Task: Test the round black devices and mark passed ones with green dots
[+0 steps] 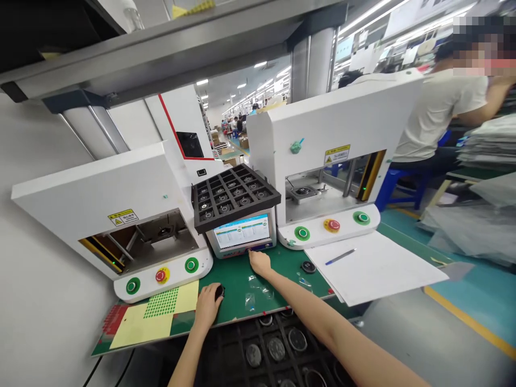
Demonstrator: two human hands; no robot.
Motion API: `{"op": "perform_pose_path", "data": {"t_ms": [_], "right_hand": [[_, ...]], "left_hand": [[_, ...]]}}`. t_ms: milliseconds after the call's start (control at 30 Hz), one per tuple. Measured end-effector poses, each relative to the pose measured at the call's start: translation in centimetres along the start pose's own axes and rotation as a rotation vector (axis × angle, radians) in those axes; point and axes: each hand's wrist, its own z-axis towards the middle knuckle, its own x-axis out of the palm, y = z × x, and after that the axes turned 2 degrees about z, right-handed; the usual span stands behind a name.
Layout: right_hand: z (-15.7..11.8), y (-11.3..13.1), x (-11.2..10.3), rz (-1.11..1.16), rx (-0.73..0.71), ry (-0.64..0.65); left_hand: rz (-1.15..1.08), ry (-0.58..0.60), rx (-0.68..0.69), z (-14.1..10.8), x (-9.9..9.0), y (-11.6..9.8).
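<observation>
My left hand (pixel 207 307) rests on the green tabletop, its fingers closed around a small black round watch part (pixel 219 292), which they partly cover. My right hand (pixel 260 263) reaches to the lower front edge of a small screen unit (pixel 242 235). One finger touches its front panel and the others are curled, with nothing visible in them. A black compartment tray (pixel 237 200) holding several round watch parts sits on top of this unit. On the table to the right lies another black round part (pixel 308 266). Clear plastic film scraps (pixel 250 301) are between my hands.
White press machines stand left (pixel 92 199) and right (pixel 338 129), with buttons in front. A pen (pixel 341 256) lies on white paper (pixel 387 269). Yellow sheets (pixel 133 328) lie at left. Below the table edge is a tray of watch parts (pixel 276 349). A person (pixel 431 113) sits at right.
</observation>
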Motion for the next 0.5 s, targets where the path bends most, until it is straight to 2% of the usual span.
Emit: {"op": "perform_pose_path", "data": {"t_ms": [133,233,300,400,500], "right_hand": [[-1.2,0.9,-2.0,0.129,-0.014,-0.007],[-3.6,1.7,-3.9,0.275,-0.085,-0.024],[-6.5,1.8,-4.8,0.389,-0.151,-0.039],[-12.9,0.8,-5.7,0.582,-0.244,-0.052],[-19.7,-0.9,-6.7,0.806,-0.293,-0.072]], "left_hand": [[-0.261,-0.084,-0.09,-0.1,-0.3,-2.2],[-0.507,-0.096,-0.168,-2.0,-0.8,-4.6],[-0.648,-0.068,-0.206,-4.2,-1.0,-6.5],[-0.869,-0.023,-0.299,-8.5,-1.2,-10.3],[-1.143,-0.061,-0.352,-12.3,-1.3,-14.7]]}}
